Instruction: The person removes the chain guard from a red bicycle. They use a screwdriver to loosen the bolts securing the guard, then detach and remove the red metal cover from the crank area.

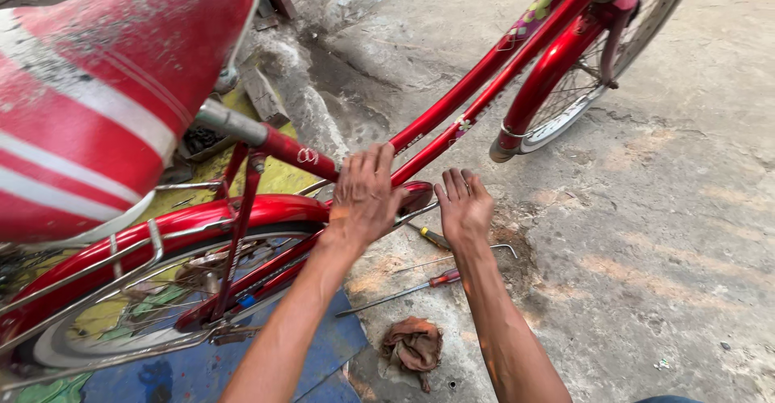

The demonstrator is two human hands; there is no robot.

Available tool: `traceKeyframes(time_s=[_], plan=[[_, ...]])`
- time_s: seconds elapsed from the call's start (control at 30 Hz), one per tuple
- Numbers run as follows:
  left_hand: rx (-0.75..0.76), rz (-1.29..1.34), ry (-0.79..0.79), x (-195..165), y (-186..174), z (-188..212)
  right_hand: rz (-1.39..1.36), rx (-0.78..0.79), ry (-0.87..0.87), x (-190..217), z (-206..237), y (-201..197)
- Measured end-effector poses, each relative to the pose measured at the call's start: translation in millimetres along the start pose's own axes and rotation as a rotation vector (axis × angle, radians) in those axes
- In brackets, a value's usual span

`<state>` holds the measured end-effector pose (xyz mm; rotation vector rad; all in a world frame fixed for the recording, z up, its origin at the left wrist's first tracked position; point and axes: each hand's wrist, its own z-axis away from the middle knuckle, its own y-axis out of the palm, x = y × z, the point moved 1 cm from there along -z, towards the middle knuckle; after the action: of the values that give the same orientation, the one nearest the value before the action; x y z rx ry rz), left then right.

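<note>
Here, red chain guard (416, 197) sits low on the bike frame (476, 88), below the twin tubes. Left hand (363, 197) lies flat over its rear end, fingers spread, gripping nothing. Right hand (464, 207) open beside its front, palm down, touching or not unclear. Screwdriver (404, 291) and rag (413, 345) on ground below the guard.

Chain guard (416, 197) mostly behind left hand (365, 197)
</note>
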<state>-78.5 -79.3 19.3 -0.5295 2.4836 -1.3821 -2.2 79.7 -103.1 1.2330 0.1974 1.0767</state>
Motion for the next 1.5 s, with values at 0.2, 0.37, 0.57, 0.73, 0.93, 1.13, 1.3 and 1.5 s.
traceKeyframes(time_s=[0.2,0.37,0.57,0.73,0.93,1.13,1.3,1.5], plan=[[0.435,0.022,-0.263,6.4,25.9,-32.7,0.603,-0.014,-0.314,-9.3,-28.2,46.2],[0.540,0.156,-0.293,22.2,30.7,-48.2,0.474,0.166,-0.299,-18.7,-35.0,63.2],[0.569,0.194,-0.310,25.7,28.8,-52.2,0.420,0.273,-0.294,-23.8,-48.4,50.4],[0.587,0.211,-0.301,31.2,31.2,-52.5,0.484,0.409,-0.315,-33.7,-61.8,34.6],[0.591,0.216,-0.294,38.3,44.7,-46.5,0.643,0.205,-0.384,-43.2,-75.5,32.8],[0.502,0.203,-0.236,44.3,57.6,-39.5,0.672,0.140,-0.382,-44.9,-80.8,34.4],[0.387,0.212,-0.168,43.7,59.4,-33.5,0.695,0.158,-0.428,-47.7,-84.7,29.0],[0.497,0.175,-0.223,41.0,51.1,-37.7,0.727,0.173,-0.451,-49.8,-87.4,28.7]])
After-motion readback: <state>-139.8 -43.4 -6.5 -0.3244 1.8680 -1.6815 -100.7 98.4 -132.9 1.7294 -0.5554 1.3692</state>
